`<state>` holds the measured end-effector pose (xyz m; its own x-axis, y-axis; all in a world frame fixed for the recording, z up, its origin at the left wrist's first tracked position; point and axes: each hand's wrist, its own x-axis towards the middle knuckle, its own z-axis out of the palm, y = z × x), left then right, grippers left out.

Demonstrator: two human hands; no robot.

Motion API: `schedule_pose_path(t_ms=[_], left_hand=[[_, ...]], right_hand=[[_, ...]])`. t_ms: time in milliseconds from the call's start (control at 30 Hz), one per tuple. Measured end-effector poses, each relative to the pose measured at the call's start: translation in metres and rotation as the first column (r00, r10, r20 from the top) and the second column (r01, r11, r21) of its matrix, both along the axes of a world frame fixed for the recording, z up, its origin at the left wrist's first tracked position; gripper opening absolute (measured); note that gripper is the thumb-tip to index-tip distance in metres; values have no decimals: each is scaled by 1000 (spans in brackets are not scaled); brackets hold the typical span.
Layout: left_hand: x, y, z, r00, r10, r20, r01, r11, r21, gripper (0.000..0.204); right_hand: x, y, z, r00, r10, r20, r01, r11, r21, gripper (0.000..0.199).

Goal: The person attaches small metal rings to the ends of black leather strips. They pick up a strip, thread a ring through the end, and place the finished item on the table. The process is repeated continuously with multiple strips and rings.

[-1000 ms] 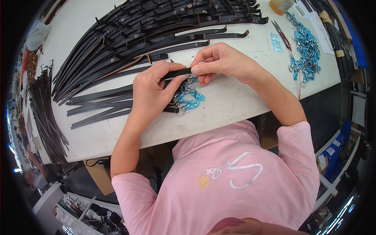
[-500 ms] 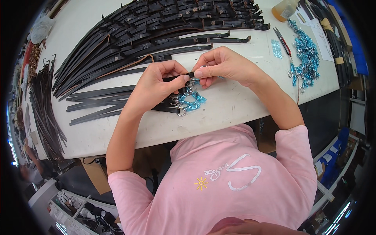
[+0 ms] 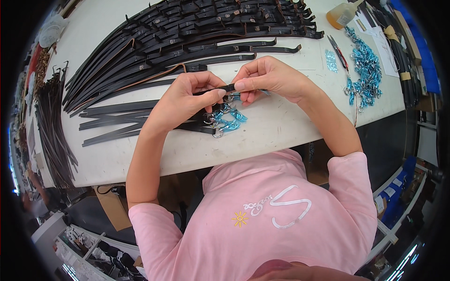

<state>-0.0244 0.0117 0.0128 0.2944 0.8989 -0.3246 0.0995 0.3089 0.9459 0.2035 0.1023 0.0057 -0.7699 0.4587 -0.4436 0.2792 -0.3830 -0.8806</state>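
Note:
A black strap (image 3: 227, 88) is stretched between my two hands above the table. My left hand (image 3: 190, 96) pinches it between thumb and fingers. On the strap's end my right hand (image 3: 262, 80) is closed, thumb on top; a bit of blue wrap pokes out beside its fingers. Just below lie several metal clasps with rings in blue plastic wrap (image 3: 233, 125), at the ends of black straps (image 3: 112, 134) that run left under my left forearm. The strap's tip and whatever sits on it are mostly hidden by my right fingers.
Rows of black straps (image 3: 187, 33) cover the far side of the white table (image 3: 281, 126). More narrow strips (image 3: 54, 126) hang over its left edge. At right are a heap of blue-wrapped clasps (image 3: 365, 65), red-handled snips (image 3: 338, 50) and a bottle of amber liquid (image 3: 341, 16).
My left thumb has straightened along the strap, and my right fingertips have shifted slightly on its end. The view has moved a little; both hands still hold the strap.

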Motion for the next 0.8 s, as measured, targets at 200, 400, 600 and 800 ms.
schedule_pose_path(t_ms=[200, 400, 600, 800], left_hand=[[0, 1, -7, 999, 23, 35, -23, 1000, -16, 18], [6, 0, -12, 999, 24, -39, -21, 997, 76, 13], [3, -1, -8, 1000, -12, -17, 12, 1000, 13, 11], [10, -14, -1, 918, 163, -361, 21, 890, 456, 17]], right_hand=[[0, 1, -1, 1000, 12, -9, -12, 1000, 6, 22], [-2, -3, -2, 999, 32, 0, -32, 999, 44, 23], [-2, -3, 0, 999, 37, -11, -37, 998, 42, 23], [0, 1, -1, 1000, 9, -9, -9, 1000, 9, 23]])
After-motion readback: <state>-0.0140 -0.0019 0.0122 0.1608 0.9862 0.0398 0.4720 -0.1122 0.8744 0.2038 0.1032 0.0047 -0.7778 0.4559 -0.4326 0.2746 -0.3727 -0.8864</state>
